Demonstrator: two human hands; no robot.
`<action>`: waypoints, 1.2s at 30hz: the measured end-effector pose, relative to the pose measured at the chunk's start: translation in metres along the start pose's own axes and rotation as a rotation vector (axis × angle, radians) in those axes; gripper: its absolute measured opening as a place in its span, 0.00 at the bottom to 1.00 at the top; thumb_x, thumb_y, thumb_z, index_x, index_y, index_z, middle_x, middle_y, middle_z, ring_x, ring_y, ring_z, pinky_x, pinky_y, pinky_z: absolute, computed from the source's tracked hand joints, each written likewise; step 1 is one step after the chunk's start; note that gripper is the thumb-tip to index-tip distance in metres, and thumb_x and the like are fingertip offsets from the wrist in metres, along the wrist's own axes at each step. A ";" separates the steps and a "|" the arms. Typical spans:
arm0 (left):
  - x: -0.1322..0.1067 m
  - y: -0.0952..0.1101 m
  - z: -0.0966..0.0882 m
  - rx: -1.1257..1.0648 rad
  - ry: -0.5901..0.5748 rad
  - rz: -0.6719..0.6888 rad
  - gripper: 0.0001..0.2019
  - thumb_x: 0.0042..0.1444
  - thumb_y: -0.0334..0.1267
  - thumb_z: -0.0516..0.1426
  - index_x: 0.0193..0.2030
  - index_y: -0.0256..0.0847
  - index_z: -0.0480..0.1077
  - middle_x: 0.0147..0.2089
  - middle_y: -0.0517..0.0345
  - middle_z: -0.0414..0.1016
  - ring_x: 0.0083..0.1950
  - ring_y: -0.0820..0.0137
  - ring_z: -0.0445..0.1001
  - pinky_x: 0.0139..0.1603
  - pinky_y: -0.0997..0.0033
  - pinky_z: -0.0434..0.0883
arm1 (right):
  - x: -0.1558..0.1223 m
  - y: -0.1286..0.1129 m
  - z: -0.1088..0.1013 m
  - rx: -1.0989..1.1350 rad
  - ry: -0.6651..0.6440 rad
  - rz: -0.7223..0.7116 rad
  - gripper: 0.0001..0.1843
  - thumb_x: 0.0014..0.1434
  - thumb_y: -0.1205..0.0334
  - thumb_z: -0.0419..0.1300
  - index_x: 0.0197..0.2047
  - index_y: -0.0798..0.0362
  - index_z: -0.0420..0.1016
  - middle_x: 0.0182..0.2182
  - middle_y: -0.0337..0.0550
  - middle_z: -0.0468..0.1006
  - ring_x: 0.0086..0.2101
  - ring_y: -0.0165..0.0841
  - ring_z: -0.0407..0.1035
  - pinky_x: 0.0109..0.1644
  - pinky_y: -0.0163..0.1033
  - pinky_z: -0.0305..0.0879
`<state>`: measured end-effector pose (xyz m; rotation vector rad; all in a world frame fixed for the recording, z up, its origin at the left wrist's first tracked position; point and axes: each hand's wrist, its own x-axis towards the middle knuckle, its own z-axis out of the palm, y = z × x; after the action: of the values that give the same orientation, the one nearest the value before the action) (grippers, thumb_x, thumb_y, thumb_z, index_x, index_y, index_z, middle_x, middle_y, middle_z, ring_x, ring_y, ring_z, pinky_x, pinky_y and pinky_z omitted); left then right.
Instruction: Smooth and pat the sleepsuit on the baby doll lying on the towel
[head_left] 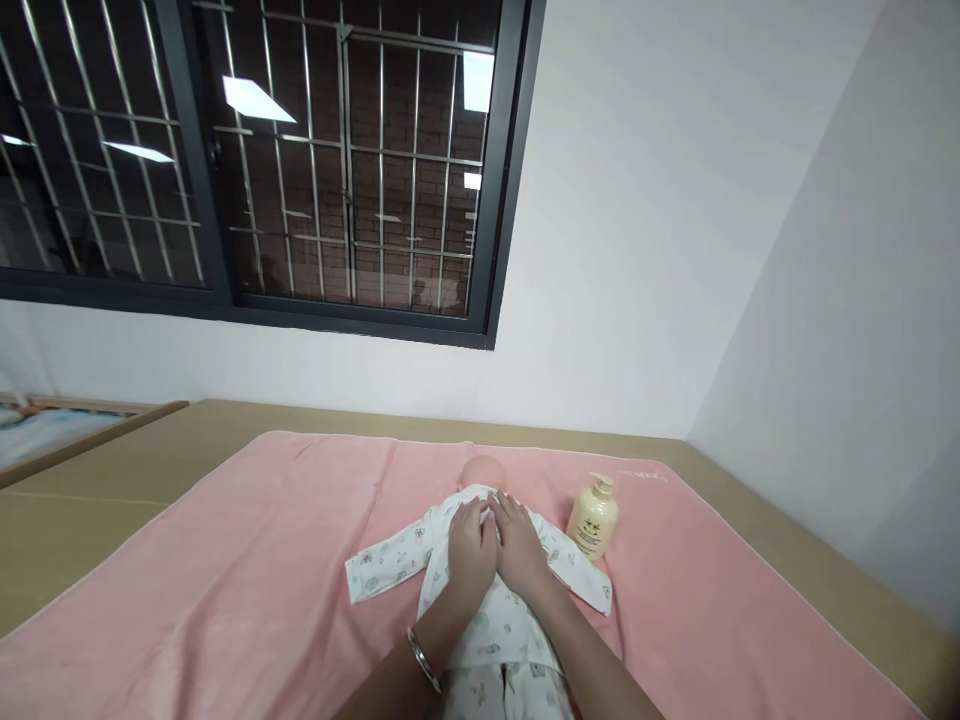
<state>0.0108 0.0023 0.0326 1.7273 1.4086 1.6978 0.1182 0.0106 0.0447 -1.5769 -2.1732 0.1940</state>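
A baby doll (484,472) lies on a pink blanket (285,560), dressed in a white top (397,560) with a small print and matching trousers (536,690). Its sleeves spread out to both sides. My left hand (472,545), with a silver bangle (424,660) on the wrist, rests flat on the chest of the top. Beside it my right hand (519,540) also lies flat there, the two hands touching along their inner edges. Both hands have their fingers stretched towards the doll's head and hold nothing. A pale yellow pump bottle (592,520) stands by the right-hand sleeve.
Under the blanket is a tan padded surface (97,530), bounded by a white wall (615,300) behind and at right. A dark-framed window (360,170) with metal bars is above. At far left a wooden edge (97,440) borders another area with blue and white cloth.
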 end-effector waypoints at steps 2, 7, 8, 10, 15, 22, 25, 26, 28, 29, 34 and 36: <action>0.000 -0.001 0.001 0.006 0.001 -0.008 0.15 0.61 0.39 0.47 0.46 0.42 0.73 0.46 0.48 0.77 0.50 0.59 0.74 0.57 0.51 0.68 | 0.000 0.000 0.000 0.000 0.004 -0.001 0.30 0.68 0.57 0.44 0.71 0.53 0.53 0.68 0.46 0.55 0.67 0.41 0.46 0.70 0.50 0.40; 0.001 -0.003 0.002 0.011 0.003 -0.012 0.15 0.60 0.40 0.48 0.46 0.42 0.73 0.47 0.48 0.77 0.51 0.59 0.74 0.57 0.52 0.68 | 0.000 0.001 0.000 -0.002 0.016 -0.013 0.29 0.67 0.58 0.45 0.70 0.53 0.55 0.68 0.46 0.55 0.67 0.41 0.47 0.70 0.49 0.40; 0.001 -0.004 0.002 0.007 0.003 -0.009 0.15 0.60 0.39 0.48 0.46 0.42 0.73 0.47 0.48 0.77 0.51 0.59 0.74 0.57 0.53 0.68 | 0.000 0.001 0.000 -0.001 0.018 -0.013 0.29 0.67 0.58 0.45 0.70 0.53 0.55 0.68 0.46 0.55 0.67 0.41 0.47 0.70 0.49 0.40; 0.001 -0.004 0.003 0.000 0.004 -0.005 0.15 0.60 0.39 0.48 0.45 0.42 0.74 0.46 0.49 0.77 0.51 0.59 0.74 0.57 0.53 0.68 | 0.000 0.000 0.000 0.003 0.022 -0.011 0.29 0.67 0.58 0.46 0.70 0.53 0.56 0.68 0.46 0.55 0.67 0.41 0.47 0.70 0.49 0.40; -0.001 -0.005 0.003 0.005 0.008 0.010 0.14 0.60 0.38 0.48 0.45 0.42 0.73 0.46 0.49 0.77 0.50 0.59 0.73 0.56 0.53 0.68 | 0.000 0.000 -0.001 0.021 0.038 -0.013 0.28 0.67 0.58 0.46 0.69 0.54 0.58 0.68 0.48 0.56 0.66 0.41 0.48 0.69 0.51 0.41; 0.003 -0.015 0.003 0.165 -0.007 0.014 0.17 0.61 0.38 0.49 0.53 0.38 0.71 0.58 0.43 0.71 0.62 0.56 0.67 0.64 0.50 0.63 | 0.004 0.012 -0.026 0.046 -0.033 -0.028 0.28 0.66 0.51 0.48 0.64 0.56 0.66 0.64 0.53 0.63 0.64 0.42 0.54 0.68 0.52 0.45; 0.010 -0.024 0.002 0.319 -0.075 0.009 0.19 0.63 0.40 0.48 0.56 0.37 0.69 0.62 0.41 0.68 0.66 0.54 0.62 0.67 0.47 0.57 | 0.000 0.002 -0.027 -0.052 -0.018 0.017 0.27 0.66 0.56 0.48 0.62 0.61 0.67 0.62 0.58 0.65 0.63 0.44 0.56 0.67 0.49 0.48; 0.011 -0.026 0.002 0.354 -0.094 0.011 0.19 0.63 0.40 0.47 0.57 0.37 0.69 0.62 0.41 0.68 0.66 0.54 0.62 0.68 0.46 0.57 | -0.001 -0.001 -0.026 -0.061 -0.022 -0.029 0.26 0.66 0.59 0.47 0.63 0.60 0.67 0.62 0.56 0.66 0.63 0.42 0.57 0.67 0.47 0.47; 0.012 -0.028 0.003 0.404 -0.108 0.023 0.20 0.65 0.40 0.45 0.57 0.37 0.69 0.60 0.43 0.70 0.65 0.56 0.64 0.67 0.47 0.57 | -0.002 -0.007 -0.024 -0.054 -0.035 -0.106 0.26 0.65 0.64 0.46 0.64 0.55 0.66 0.62 0.49 0.66 0.63 0.38 0.57 0.68 0.43 0.45; 0.010 -0.027 0.003 0.427 -0.099 0.035 0.19 0.65 0.39 0.45 0.56 0.37 0.70 0.59 0.44 0.71 0.64 0.56 0.64 0.67 0.48 0.58 | -0.001 -0.007 -0.023 -0.051 -0.043 -0.106 0.26 0.65 0.64 0.45 0.64 0.54 0.66 0.63 0.47 0.65 0.64 0.37 0.56 0.68 0.43 0.45; 0.000 -0.018 0.006 0.532 -0.004 0.126 0.15 0.61 0.33 0.47 0.45 0.40 0.75 0.54 0.46 0.73 0.59 0.58 0.68 0.61 0.53 0.65 | 0.002 -0.004 -0.022 -0.123 -0.049 0.131 0.29 0.67 0.56 0.44 0.65 0.65 0.62 0.63 0.58 0.63 0.64 0.45 0.54 0.67 0.50 0.46; 0.000 -0.016 0.005 0.565 0.012 0.113 0.14 0.60 0.34 0.49 0.44 0.40 0.75 0.51 0.46 0.74 0.55 0.58 0.70 0.57 0.55 0.67 | 0.000 -0.006 -0.021 -0.142 -0.041 0.131 0.28 0.68 0.57 0.43 0.63 0.65 0.65 0.62 0.59 0.65 0.63 0.45 0.56 0.67 0.48 0.47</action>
<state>0.0091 0.0120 0.0182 2.1130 1.9661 1.4466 0.1218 0.0057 0.0652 -1.8107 -2.1571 0.1153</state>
